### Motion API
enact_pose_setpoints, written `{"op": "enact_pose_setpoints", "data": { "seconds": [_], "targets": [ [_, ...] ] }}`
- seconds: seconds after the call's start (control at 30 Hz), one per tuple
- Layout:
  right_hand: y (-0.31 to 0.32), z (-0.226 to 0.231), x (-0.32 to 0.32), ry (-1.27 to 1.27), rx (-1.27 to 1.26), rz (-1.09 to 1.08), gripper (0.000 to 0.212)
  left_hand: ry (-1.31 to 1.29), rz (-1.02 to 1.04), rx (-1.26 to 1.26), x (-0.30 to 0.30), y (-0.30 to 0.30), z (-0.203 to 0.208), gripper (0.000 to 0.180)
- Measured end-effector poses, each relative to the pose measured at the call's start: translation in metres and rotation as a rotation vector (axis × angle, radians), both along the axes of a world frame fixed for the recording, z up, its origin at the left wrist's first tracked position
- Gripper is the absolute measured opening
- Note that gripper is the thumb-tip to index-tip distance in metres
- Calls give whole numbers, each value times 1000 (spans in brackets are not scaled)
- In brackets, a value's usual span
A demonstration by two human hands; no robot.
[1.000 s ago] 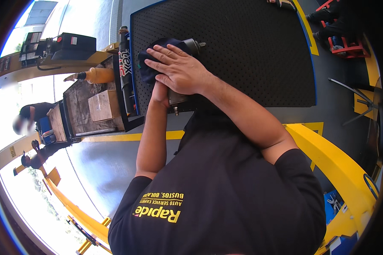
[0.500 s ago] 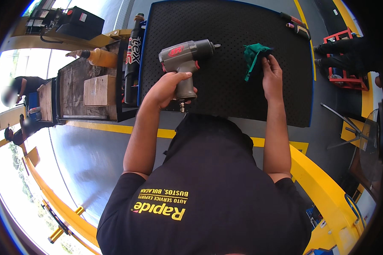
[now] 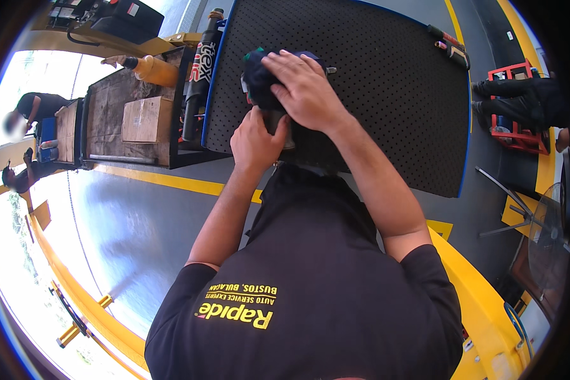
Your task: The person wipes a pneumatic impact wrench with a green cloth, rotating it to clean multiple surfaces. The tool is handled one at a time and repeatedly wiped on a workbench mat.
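My left hand (image 3: 257, 142) is wrapped round the handle of a grey impact wrench (image 3: 274, 120), held over a black perforated tabletop (image 3: 392, 101). Over the wrench's body lies a dark blue and green cloth (image 3: 258, 76), which hides most of the housing. My right hand (image 3: 305, 92) presses this cloth onto the tool from above, its fingers bent over it. To the right of those fingers, the wrench's metal drive tip sticks out.
Two slim tools (image 3: 453, 47) lie at the table's far right corner. To the left, a wooden-topped cart (image 3: 107, 126) carries a cardboard box (image 3: 147, 120) and an orange bottle (image 3: 155, 71). A red metal frame (image 3: 513, 107) and a fan (image 3: 544, 221) stand right. Other people are far left and right.
My right hand has moved left with the cloth and laid it over the impact wrench. My left hand still grips the handle, and the wrench's body is now mostly covered.
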State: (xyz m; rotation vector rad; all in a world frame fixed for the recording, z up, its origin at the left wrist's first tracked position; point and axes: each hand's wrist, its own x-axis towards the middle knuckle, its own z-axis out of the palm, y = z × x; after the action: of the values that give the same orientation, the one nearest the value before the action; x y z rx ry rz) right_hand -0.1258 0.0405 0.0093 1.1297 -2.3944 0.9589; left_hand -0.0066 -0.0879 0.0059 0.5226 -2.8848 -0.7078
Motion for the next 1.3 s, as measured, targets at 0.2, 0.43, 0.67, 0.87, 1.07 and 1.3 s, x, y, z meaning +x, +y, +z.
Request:
{"op": "enact_pose_setpoints", "data": {
  "seconds": [0.2, 0.43, 0.67, 0.87, 1.07, 1.3],
  "targets": [
    [38, -24, -23, 110, 161, -105, 41, 58, 82, 104, 9, 4, -3, 46],
    [42, -23, -36, -43, 6, -124, 32, 142, 100, 130, 6, 7, -9, 43],
    [-38, -6, 19, 125, 114, 150, 32, 277, 74, 45, 7, -2, -29, 39],
    [48, -17, 2, 122, 58, -75, 29, 190, 92, 123, 7, 3, -15, 44],
    [141, -16, -14, -1003, -1024, -404, 27, 270, 76, 113, 9, 1, -27, 34],
    [116, -11, 0, -835, -1070, -222, 27, 343, 124, 217, 4, -2, -33, 30]
  ]
}}
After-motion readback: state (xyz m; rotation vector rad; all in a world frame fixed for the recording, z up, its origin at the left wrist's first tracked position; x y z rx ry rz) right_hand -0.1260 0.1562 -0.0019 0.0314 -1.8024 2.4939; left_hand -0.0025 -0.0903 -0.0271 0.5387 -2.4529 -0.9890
